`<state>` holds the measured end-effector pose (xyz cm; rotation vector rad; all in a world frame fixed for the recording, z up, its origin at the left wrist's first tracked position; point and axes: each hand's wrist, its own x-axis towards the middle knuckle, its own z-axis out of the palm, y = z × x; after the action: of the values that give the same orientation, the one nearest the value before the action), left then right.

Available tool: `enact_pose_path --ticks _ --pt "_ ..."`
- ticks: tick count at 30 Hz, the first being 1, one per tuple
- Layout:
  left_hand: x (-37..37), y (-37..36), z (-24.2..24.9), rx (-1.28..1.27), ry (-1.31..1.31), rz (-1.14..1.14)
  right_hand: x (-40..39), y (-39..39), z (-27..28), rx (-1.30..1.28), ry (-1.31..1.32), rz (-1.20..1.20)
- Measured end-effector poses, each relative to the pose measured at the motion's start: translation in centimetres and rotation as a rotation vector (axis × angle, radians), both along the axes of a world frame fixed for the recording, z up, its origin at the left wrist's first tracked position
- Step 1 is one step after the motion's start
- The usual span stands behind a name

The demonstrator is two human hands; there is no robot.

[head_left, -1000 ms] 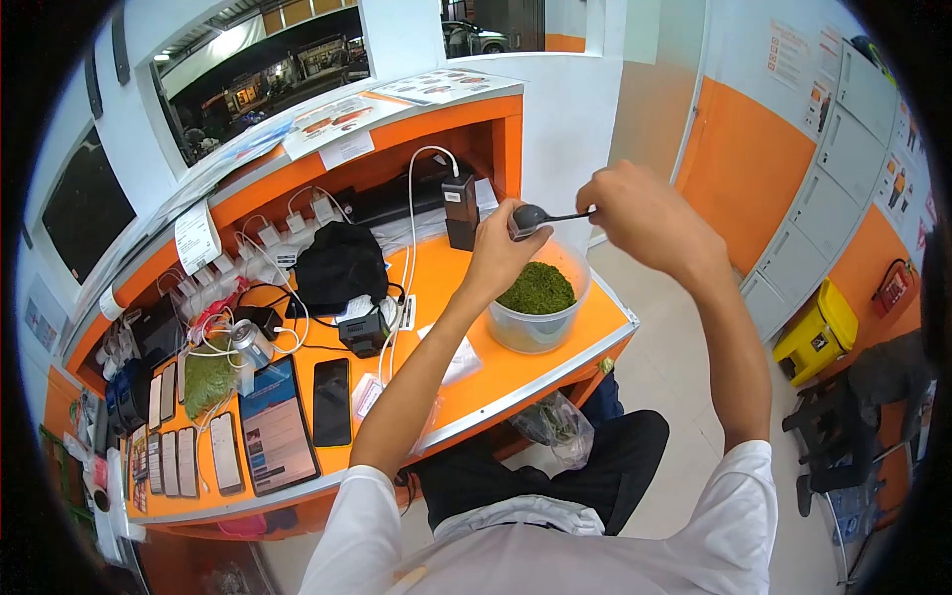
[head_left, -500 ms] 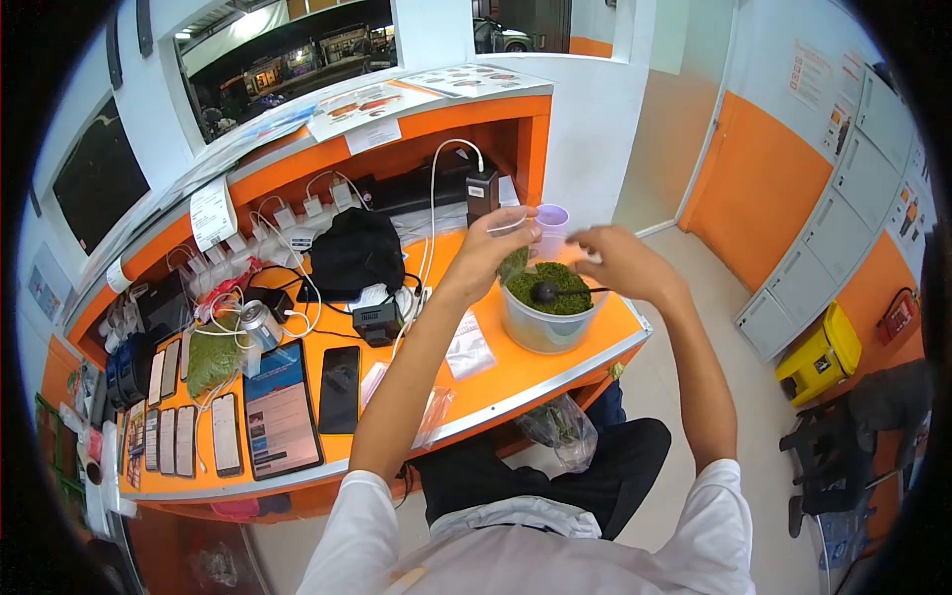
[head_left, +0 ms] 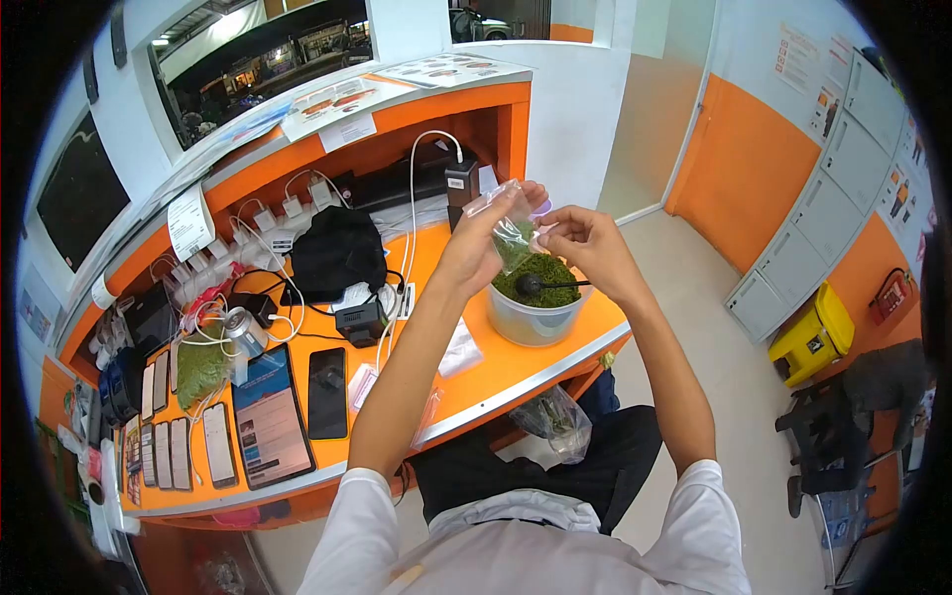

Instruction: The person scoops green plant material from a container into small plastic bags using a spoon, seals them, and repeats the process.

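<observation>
My left hand (head_left: pixel 484 238) is closed on a small clear plastic bag (head_left: pixel 513 233) with some green material at its bottom, held above the tub. Beside it, my right hand (head_left: pixel 585 243) pinches at the bag's right edge, fingertips together. Below both hands a clear round tub (head_left: pixel 534 325) stands on the orange counter, filled with green, finely chopped material (head_left: pixel 555 273). A black spoon (head_left: pixel 531 286) lies on that material, its handle pointing right. Behind my hands a purple cup (head_left: pixel 542 207) is mostly hidden.
On the orange counter (head_left: pixel 496 382) are flat plastic bags (head_left: pixel 459 350), a black phone (head_left: pixel 327 392), a tablet (head_left: pixel 271 416), several more phones, a can (head_left: pixel 245 332), a bag of green material (head_left: pixel 202 372), a black cloth (head_left: pixel 337 253) and cables. A clear bag (head_left: pixel 557 421) hangs below the counter edge.
The small bag now hangs upright and more open to view in my left hand. My right hand has moved left to meet it. The whole view has shifted slightly.
</observation>
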<state>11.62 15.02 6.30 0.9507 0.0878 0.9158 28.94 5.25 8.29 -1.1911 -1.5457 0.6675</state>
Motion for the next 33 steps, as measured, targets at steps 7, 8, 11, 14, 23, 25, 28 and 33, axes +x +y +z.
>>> enact_pose_path --ticks 7,8,11,14,23,25,28,33 --pt "-0.5 -0.3 0.9 0.135 0.144 0.072 0.7 -0.6 0.2 -0.138 0.048 0.049" --pt "-0.5 -0.4 1.0 0.137 0.147 0.071 1.1 -0.3 -0.2 -0.112 -0.011 0.018" --pt "-0.5 -0.6 1.3 0.134 0.166 0.104 1.8 -0.5 0.2 -0.112 -0.102 -0.023" --pt "0.1 -0.5 0.9 0.159 0.177 0.175 1.3 -1.4 1.5 -0.015 -0.192 -0.081" --pt "1.5 -0.6 -0.6 0.266 0.102 0.234 -1.4 -0.6 1.3 0.076 -0.068 0.004" --pt "1.4 -1.4 -0.1 0.256 0.177 0.298 -1.8 -0.5 1.5 0.071 0.090 0.017" --pt "1.1 -1.2 -0.1 0.276 0.177 0.317 -1.9 -0.7 2.1 0.100 0.196 -0.191" --pt "0.9 -2.0 0.5 0.274 0.203 0.270 -1.1 -0.3 2.3 0.169 -0.058 -0.157"
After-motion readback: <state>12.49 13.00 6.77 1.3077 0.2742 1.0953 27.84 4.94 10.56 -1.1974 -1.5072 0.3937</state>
